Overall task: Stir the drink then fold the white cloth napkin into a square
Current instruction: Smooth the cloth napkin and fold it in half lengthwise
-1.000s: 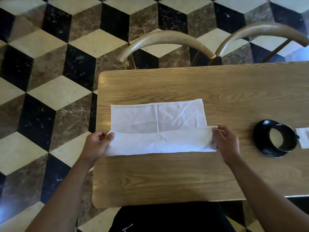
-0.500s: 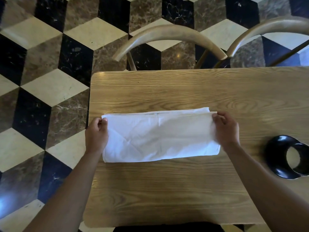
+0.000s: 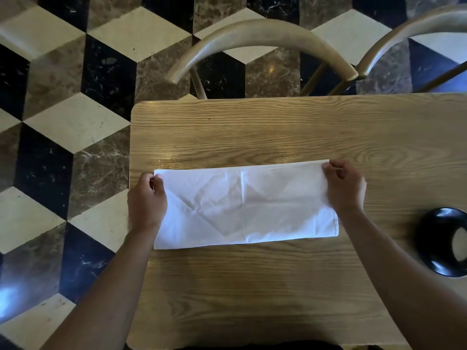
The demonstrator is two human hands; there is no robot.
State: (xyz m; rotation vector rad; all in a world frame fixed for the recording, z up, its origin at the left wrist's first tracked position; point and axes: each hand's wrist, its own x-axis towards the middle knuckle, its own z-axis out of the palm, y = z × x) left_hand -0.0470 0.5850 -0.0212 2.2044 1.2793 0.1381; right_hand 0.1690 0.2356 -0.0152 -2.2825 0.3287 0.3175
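— Since a second ago the near flap of the white napkin (image 3: 242, 205) has gone over onto the far half, so now it lies as one long folded strip?

— Yes. It lies flat on the wooden table (image 3: 278, 132), long side running left to right, with a crease down its middle and some diagonal wrinkles.

— And the hands?

— One at each end. The left hand (image 3: 146, 200) rests over the strip's left short edge and pinches the far-left corner between thumb and fingers. The right hand (image 3: 345, 186) pinches the far-right corner the same way, with its palm over the right end of the cloth.

— How close to the table edges?

— The napkin's left end sits just inside the table's left edge; the left hand partly overhangs it. Bare wood lies beyond the strip on the far side and between it and the near edge. To the right, bare wood separates it from a black saucer (image 3: 429, 238) carrying a black cup (image 3: 454, 250), both cut by the frame edge.

— Beyond the table?

— Two curved wooden chair backs (image 3: 262, 34) stand at the far side, over a floor of black, cream and brown cube-pattern tiles (image 3: 75, 122).

— Any writing or labels?

— None that can be read.
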